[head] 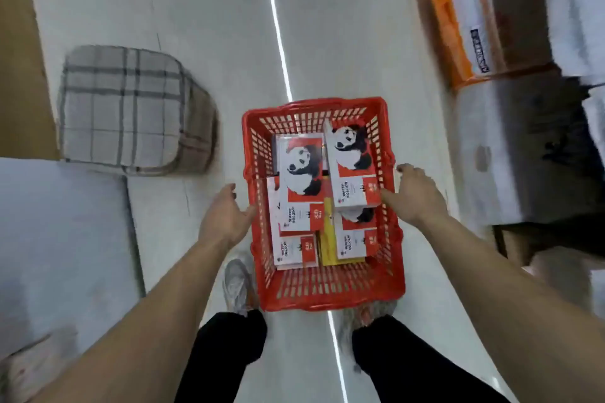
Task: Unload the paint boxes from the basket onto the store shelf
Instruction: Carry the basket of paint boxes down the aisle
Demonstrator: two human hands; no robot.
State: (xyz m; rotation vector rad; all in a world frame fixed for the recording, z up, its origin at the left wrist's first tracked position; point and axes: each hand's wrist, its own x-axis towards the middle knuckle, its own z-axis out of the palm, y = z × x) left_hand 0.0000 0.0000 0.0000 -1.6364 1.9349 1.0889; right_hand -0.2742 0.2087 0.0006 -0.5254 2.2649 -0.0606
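— Paint boxes [302,181]: where are they sitting?

— Inside the red basket [327,299], stacked flat in loose piles, panda covers up. I see one yellow box [327,239] tucked under the right-hand pile. The basket rests on the pale floor [212,26], just ahead of my shoes.

— And your hands?

— My left hand [226,216] is at the basket's left rim, fingers [244,213] apart and curved toward the rim; nothing is clamped. My right hand [415,196] is at the right rim, thumb reaching over the edge beside the upper right box [352,170]; its fingers are loosely spread, holding nothing I can see.

— Room around it?

— Open floor ahead and along the bright line [278,33]. A plaid cushion [131,111] lies well to the left, wrapped cartons [510,147] stand near on the right.
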